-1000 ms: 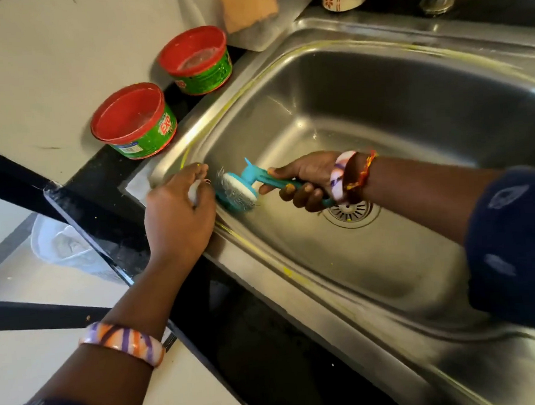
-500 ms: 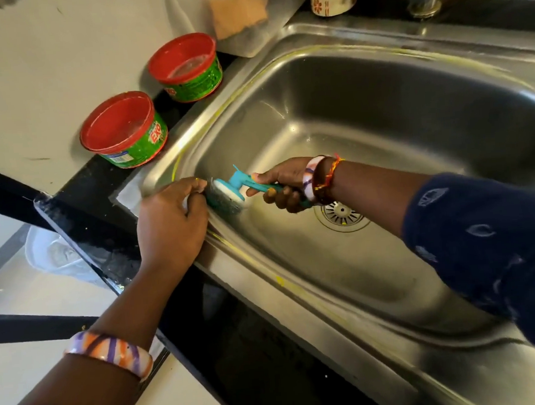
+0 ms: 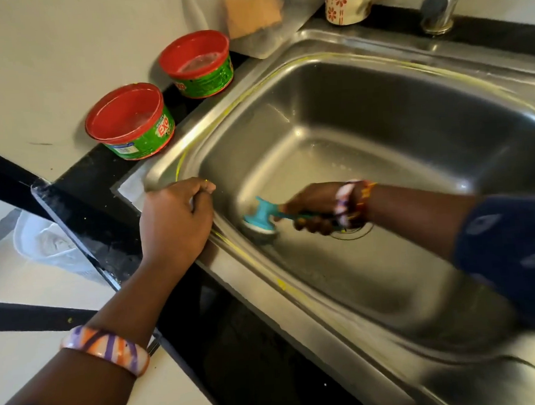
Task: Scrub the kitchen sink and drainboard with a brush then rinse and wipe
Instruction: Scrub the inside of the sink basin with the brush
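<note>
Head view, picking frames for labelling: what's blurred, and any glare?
Head view: the right hand and teal scrubbing brush are motion-smeared; the left hand on the steel sink rim is sharper; soft glare on the basin's far wall.

Black counter | held steel sink, two red-rimmed green tubs, floral cup, tap

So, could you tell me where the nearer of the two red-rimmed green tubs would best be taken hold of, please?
Probably by its round side wall, with fingers spread around the body just under the red rim. The nearer tub stands upright and open-topped on the black counter, with no handle. Come from above and the front-left, since the second tub sits behind and the sink rim beside it.
</note>
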Tool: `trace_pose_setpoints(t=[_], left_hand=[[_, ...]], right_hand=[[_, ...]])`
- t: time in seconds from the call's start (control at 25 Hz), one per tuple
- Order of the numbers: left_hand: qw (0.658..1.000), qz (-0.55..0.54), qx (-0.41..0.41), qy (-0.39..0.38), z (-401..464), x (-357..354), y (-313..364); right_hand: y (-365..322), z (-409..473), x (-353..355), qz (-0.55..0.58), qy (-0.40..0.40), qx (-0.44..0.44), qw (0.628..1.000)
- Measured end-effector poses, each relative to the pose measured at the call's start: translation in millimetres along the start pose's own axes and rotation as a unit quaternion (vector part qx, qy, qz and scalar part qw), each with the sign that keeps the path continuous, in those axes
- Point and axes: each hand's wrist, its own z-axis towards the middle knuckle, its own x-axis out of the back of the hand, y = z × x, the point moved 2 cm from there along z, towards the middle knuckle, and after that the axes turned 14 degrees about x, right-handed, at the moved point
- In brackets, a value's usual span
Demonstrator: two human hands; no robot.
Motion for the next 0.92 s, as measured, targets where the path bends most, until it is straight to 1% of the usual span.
trace_pose_setpoints(t=[0.04,0.08,0.12,0.16,0.2,0.28,0.36,0.4,0.44,0.48,0.56,0.6,0.68,0.72,0.8,0.84,0.92], left_hand=[[1.000,-0.003,0.005,-0.001,0,0,-1],[1.000,-0.006,0.008,0.000,-1,0,0],[1.000,-0.008,0.011,0.001,-1,0,0],[1.000,-0.009,0.014,0.002,0,0,1],[1.000,-0.012,0.018,0.002,0,1,1],[1.000,-0.016,0.019,0.000,1,1,0],[1.000,-0.014,0.020,-0.003,0,1,-1],[1.000,-0.012,0.020,-0.003,0,1,-1],[1.000,-0.010,0.019,-0.005,-1,1,-1],[1.000,-0.008,0.018,-0.009,-1,1,-1],[1.000,-0.006,0.014,-0.023,-1,0,-1],[0.999,-0.005,0.012,-0.032,-1,0,-1],[0.999,-0.002,0.008,-0.043,-3,1,1],[0.999,-0.001,0.006,-0.044,-3,2,2],[0.999,0.002,-0.003,-0.048,-5,2,4],[0.999,0.007,-0.011,-0.052,-6,2,6],[0.997,0.023,-0.023,-0.066,-8,2,6]], right_hand=[[-8,14,-6,-0.046,0.066,0.023,0.997],[-15,33,-14,-0.156,0.106,0.068,0.980],[-26,46,-22,-0.277,0.123,0.107,0.947],[-30,55,-20,-0.385,0.149,0.134,0.901],[-34,56,-7,-0.447,0.181,0.129,0.867],[-30,46,34,-0.469,0.274,0.087,0.835],[-20,29,77,-0.455,0.382,0.004,0.804],[-15,24,93,-0.435,0.407,-0.032,0.802],[-13,20,102,-0.397,0.419,-0.041,0.816],[-12,23,104,-0.366,0.411,-0.034,0.834],[-17,34,82,-0.356,0.355,0.015,0.864],[-20,42,61,-0.354,0.314,0.040,0.880],[-19,59,9,-0.350,0.196,0.060,0.914],[-19,63,-13,-0.350,0.153,0.067,0.922],[-24,55,-36,-0.345,0.143,0.074,0.925],[-22,42,-37,-0.341,0.138,0.063,0.928],[-2,7,-22,-0.347,0.064,0.005,0.936]])
